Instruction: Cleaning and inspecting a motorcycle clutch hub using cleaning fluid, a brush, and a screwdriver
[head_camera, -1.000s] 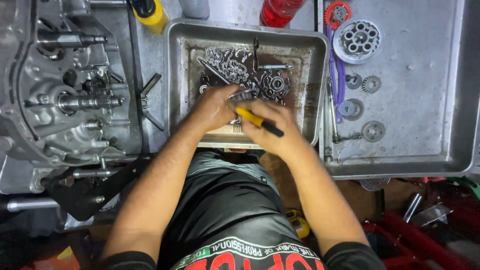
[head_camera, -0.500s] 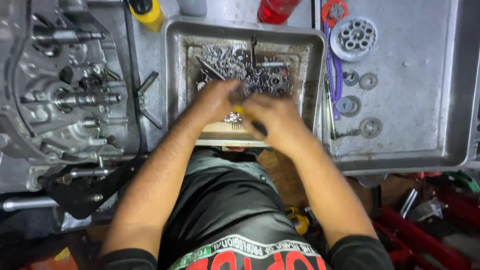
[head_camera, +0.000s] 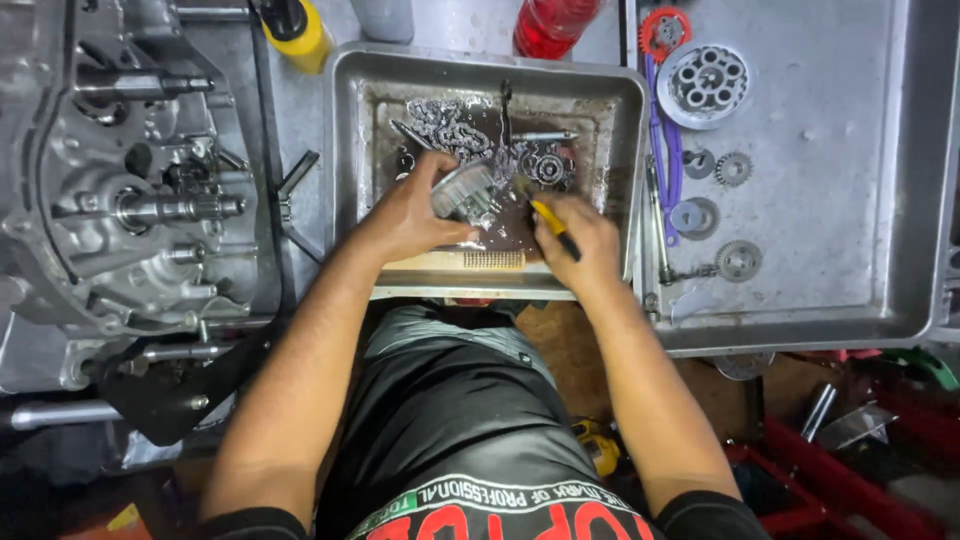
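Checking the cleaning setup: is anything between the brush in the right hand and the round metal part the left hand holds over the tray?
Nothing visible. The yellow-handled brush in the right hand points straight at the round metal part gripped by the left hand.

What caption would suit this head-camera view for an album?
Over a steel wash tray, the left hand holds a round metal gear while the right hand works it with a yellow-handled brush.

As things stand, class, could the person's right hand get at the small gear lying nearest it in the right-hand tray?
Probably yes: the small gear lies uncovered just right of the right hand, though that hand already holds a yellow-handled brush.
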